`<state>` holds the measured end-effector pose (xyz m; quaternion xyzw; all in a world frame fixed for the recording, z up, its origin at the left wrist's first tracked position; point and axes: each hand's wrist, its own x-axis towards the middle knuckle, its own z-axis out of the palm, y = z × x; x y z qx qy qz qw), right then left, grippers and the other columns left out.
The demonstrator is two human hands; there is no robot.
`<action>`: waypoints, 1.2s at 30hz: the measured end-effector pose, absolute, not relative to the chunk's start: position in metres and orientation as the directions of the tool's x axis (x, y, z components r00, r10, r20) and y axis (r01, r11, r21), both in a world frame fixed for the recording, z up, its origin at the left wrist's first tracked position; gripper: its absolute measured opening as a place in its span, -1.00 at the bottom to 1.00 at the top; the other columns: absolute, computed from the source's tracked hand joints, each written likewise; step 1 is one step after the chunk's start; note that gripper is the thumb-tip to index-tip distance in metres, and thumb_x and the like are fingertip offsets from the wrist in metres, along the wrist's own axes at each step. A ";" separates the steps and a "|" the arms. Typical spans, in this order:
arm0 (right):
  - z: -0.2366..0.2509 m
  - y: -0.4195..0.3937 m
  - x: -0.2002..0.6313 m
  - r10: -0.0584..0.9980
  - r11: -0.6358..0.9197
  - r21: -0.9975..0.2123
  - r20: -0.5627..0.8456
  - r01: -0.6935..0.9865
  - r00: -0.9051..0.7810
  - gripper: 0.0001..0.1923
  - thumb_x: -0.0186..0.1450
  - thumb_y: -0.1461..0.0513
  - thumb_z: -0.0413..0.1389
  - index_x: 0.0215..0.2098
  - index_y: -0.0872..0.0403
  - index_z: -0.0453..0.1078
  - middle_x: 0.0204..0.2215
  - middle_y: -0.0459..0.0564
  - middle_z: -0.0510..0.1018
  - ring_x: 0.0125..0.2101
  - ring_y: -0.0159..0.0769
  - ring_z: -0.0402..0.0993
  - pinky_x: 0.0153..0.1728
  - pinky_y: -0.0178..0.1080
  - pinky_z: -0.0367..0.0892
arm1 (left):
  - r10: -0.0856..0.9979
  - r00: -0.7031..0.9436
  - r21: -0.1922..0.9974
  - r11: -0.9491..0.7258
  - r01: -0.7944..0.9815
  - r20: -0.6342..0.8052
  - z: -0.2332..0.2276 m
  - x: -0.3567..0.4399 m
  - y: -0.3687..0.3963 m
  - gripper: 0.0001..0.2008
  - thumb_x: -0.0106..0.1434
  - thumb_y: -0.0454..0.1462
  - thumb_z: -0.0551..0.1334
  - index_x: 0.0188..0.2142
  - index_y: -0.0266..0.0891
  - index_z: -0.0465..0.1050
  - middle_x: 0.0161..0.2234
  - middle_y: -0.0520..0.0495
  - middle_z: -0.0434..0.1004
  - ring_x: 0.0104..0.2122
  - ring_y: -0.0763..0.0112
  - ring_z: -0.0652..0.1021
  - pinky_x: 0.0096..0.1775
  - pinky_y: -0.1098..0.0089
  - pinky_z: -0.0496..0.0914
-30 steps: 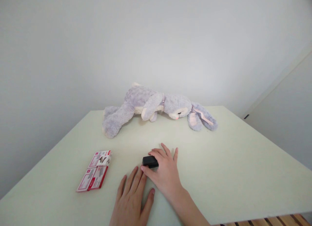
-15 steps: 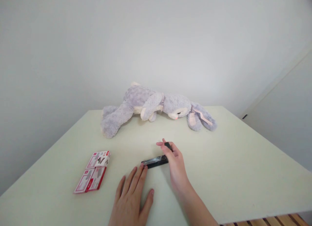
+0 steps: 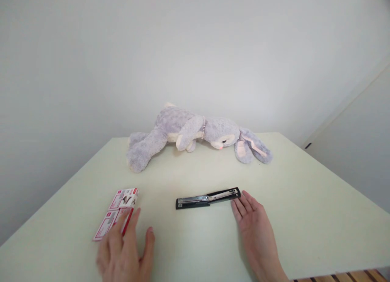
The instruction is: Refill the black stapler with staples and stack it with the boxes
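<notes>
On bench (image 3: 304, 201), centre: stapler (image 3: 207, 198) lies swung open flat. R hand (image 3: 255, 225) flat, fingers apart, fingertips just beside its right end. L hand (image 3: 124, 249) spread, empty, over staple boxes (image 3: 117, 212); box print unreadable.

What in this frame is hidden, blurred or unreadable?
- Head view: print on the staple boxes is too small; their near corner sits behind the left hand.
- Left hand is motion-blurred and cut by the bottom edge.
- Staples inside the opened stapler: too small.
</notes>
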<state>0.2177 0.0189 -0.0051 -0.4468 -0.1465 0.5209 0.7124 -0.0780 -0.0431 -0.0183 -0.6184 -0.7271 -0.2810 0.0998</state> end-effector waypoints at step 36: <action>0.004 0.019 0.250 0.956 -0.071 -0.778 -0.231 0.624 -0.179 -0.67 0.36 0.06 0.08 -0.50 0.05 0.29 -0.58 -0.20 0.30 -0.52 -0.38 0.22 -0.47 -0.32 0.06 | 0.949 0.242 0.704 -0.312 0.637 0.202 -0.010 -0.020 -0.013 -0.48 0.25 -0.34 0.36 0.18 0.03 0.38 0.01 -0.05 0.56 0.05 0.17 0.53 0.13 0.07 0.42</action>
